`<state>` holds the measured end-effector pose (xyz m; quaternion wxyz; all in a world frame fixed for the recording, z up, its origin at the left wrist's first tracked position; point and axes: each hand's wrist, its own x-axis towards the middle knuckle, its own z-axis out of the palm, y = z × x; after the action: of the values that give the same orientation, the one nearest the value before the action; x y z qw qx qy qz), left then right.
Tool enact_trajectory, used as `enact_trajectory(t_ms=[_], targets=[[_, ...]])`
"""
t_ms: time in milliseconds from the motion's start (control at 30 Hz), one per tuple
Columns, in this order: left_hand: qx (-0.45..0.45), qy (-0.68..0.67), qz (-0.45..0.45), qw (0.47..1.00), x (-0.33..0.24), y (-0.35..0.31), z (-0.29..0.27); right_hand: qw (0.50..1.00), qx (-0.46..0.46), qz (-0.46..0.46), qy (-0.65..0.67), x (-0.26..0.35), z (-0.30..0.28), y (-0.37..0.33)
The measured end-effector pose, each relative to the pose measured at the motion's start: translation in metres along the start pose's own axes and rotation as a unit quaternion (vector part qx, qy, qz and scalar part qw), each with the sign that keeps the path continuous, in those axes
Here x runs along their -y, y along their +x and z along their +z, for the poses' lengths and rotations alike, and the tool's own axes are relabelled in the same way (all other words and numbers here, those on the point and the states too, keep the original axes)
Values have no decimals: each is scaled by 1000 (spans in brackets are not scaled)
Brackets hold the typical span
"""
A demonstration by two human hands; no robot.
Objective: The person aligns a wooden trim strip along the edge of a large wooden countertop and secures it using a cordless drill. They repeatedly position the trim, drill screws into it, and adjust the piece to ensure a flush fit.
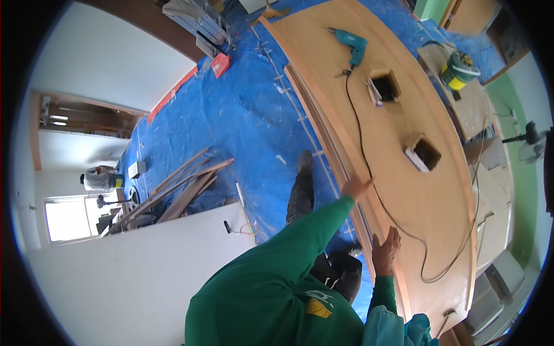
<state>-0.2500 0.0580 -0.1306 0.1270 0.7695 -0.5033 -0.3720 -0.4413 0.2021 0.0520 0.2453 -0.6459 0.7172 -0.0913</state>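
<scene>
A long light-wood panel (398,190) lies on my right, with raised strips along its edges and two square cut-outs. At its near edge is my left hand (356,188), arm stretched forward, its fingers drawn together over the edge strip. Whether anything small sits in those fingers I cannot make out. Closer to me, my right hand (385,252) lies on the same edge strip, fingers extended and holding nothing. A teal power drill (353,47) rests on the panel's far part. Its dark cord (362,135) runs past my left hand and loops back across the panel.
Blue sheeting (231,121) covers the floor. Wood strips (184,181) lie in a pile at left, near a white partition (150,271). A red dustpan (220,64) and a folded ladder (193,20) are farther off. Beyond the panel stands a bucket (459,72). Another person (98,179) bends at far left.
</scene>
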Motion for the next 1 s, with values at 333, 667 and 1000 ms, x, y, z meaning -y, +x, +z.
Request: enact_trajectory(t_ms=[333, 667, 1000], targets=[[161, -72, 101, 979, 137, 108, -281, 996, 42, 74, -17, 149, 52, 143], [10, -140, -125, 982, 261, 220, -525, 995, -16, -83, 45, 324, 50, 281], [85, -207, 11, 975, 177, 441, -638, 994, -13, -101, 48, 466, 92, 477]])
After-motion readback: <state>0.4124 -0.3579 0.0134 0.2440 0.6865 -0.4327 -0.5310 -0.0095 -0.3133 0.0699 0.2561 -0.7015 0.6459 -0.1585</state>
